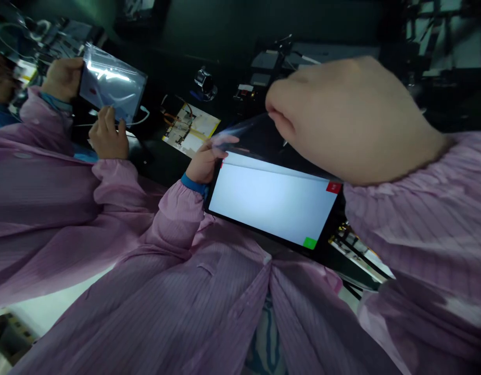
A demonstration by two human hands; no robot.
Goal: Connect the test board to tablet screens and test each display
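Note:
A tablet with a lit white screen is tilted in front of my body. Small red and green blocks show at its screen corners. My left hand grips its left edge, with fingers at the upper left corner. A clear film rises off the tablet's top side, stretching from near my left fingers toward my right hand. My right hand is closed above the tablet's upper right, back of the hand toward me. The film runs into its curled fingers, whose tips are hidden.
To the left, a co-worker's hands hold another film-covered tablet with a white cable. On the dark bench are a yellow-edged sheet with small parts and a shiny metal round piece. More devices lie behind.

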